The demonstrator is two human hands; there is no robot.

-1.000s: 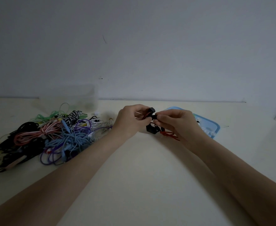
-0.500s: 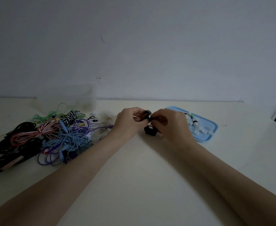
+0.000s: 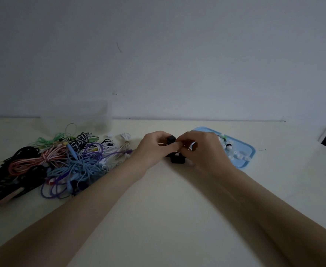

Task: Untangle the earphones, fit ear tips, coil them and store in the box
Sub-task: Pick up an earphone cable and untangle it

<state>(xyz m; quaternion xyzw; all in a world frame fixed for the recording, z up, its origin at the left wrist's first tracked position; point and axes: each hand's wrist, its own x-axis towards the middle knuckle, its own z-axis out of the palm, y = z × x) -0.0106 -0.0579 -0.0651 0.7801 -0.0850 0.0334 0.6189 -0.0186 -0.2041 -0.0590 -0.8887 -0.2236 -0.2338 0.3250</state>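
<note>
— What can't you make out?
— The black earphone (image 3: pixel 174 158) is mostly hidden behind the left hand (image 3: pixel 154 146) and right hand (image 3: pixel 202 149); its shape is unclear.
— Anything else?
— The clear box (image 3: pixel 85 116) is faint against the wall, its contents unreadable. The cable pile (image 3: pixel 48 162) runs off the left edge.

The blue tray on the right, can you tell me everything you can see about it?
The light blue plastic tray is a shallow rectangle with rounded corners and a raised rim. It lies flat on the cream table, turned at an angle, near the wall. Small white ear tips and a few dark ones sit inside. The right hand hides its near-left end; whether they touch cannot be told.
</note>
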